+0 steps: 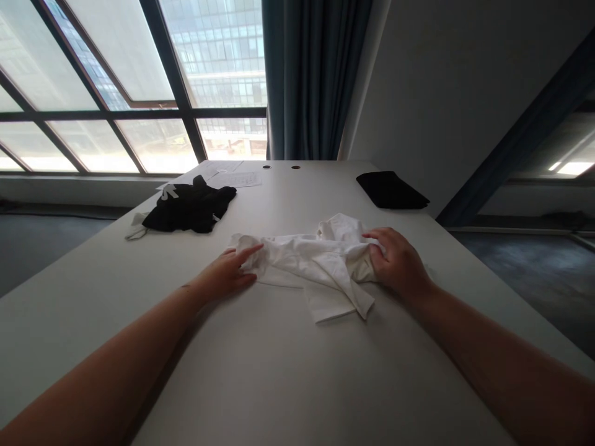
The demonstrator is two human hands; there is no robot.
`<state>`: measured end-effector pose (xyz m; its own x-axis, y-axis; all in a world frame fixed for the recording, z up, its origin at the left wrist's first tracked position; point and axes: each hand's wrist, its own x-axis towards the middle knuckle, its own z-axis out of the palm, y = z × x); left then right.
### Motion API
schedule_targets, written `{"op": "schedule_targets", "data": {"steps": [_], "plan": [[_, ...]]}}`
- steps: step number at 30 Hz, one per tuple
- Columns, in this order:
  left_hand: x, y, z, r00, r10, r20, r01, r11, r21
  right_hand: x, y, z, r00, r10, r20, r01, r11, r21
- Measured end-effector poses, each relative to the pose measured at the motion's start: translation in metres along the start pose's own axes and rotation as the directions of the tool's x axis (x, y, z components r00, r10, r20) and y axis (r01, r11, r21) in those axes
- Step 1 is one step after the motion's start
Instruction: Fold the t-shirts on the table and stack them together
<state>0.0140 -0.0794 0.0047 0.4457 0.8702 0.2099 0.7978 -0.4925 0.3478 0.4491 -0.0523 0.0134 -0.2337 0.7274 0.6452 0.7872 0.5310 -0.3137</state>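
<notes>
A crumpled white garment [302,257], which looks like a shirt, lies bunched across the middle of the white table. One sleeve-like flap [330,302] spreads towards me from its front. At the left end is my left hand [230,272], its index finger stretched over the cloth, its thumb lower down and the fabric between them. My right hand [402,263] grips the right end, thumb in front and fingers behind. Some fingertips of both hands are hidden by the cloth.
A rumpled black garment [188,207] with a white print lies at the table's left edge, near some paper sheets [237,179]. On the far right rests a folded black cloth [390,189]. The table [297,384] reaches back to a blue curtain [316,80] and windows.
</notes>
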Motion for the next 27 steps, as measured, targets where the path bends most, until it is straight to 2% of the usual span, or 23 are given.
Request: {"op": "schedule_targets", "data": {"steps": [3, 6, 9, 11, 14, 16, 18, 22, 24, 27], "plan": [[0.001, 0.020, 0.007, 0.993, 0.115, -0.010, -0.112, 0.985, 0.134, -0.008, -0.041, 0.003, 0.976, -0.163, 0.143, 0.150, 0.984, 0.096], [-0.001, 0.040, 0.012, 0.973, 0.233, 0.010, -0.232, 0.962, 0.142, -0.019, -0.071, 0.014, 0.920, -0.252, 0.301, 0.202, 0.961, 0.188], [-0.006, 0.063, 0.017, 0.937, 0.349, 0.027, -0.350, 0.936, 0.028, -0.028, -0.084, 0.024, 0.883, -0.280, 0.377, 0.197, 0.950, 0.243], [-0.010, 0.076, 0.019, 0.921, 0.390, 0.009, -0.389, 0.919, -0.067, -0.031, -0.087, 0.027, 0.862, -0.309, 0.403, 0.197, 0.935, 0.295], [-0.015, 0.087, 0.022, 0.899, 0.437, -0.017, -0.433, 0.886, -0.164, -0.031, -0.086, 0.030, 0.860, -0.334, 0.387, 0.196, 0.915, 0.353], [-0.016, 0.086, 0.024, 0.883, 0.468, -0.023, -0.464, 0.867, -0.182, -0.030, -0.083, 0.033, 0.868, -0.319, 0.380, 0.181, 0.916, 0.358], [-0.015, 0.079, 0.026, 0.887, 0.460, -0.026, -0.458, 0.873, -0.167, -0.028, -0.078, 0.037, 0.866, -0.298, 0.401, 0.157, 0.925, 0.347], [-0.011, 0.059, 0.025, 0.962, 0.272, -0.011, -0.272, 0.954, -0.124, -0.023, -0.071, 0.038, 0.865, -0.271, 0.422, 0.100, 0.918, 0.383], [-0.008, 0.049, 0.020, 0.975, 0.216, 0.058, -0.210, 0.972, -0.104, -0.022, -0.069, 0.033, 0.893, -0.184, 0.411, 0.006, 0.917, 0.399], [-0.004, 0.035, 0.010, 0.962, 0.238, 0.131, -0.237, 0.971, -0.022, -0.021, -0.065, 0.025, 0.929, 0.030, 0.369, -0.179, 0.909, 0.376]]}}
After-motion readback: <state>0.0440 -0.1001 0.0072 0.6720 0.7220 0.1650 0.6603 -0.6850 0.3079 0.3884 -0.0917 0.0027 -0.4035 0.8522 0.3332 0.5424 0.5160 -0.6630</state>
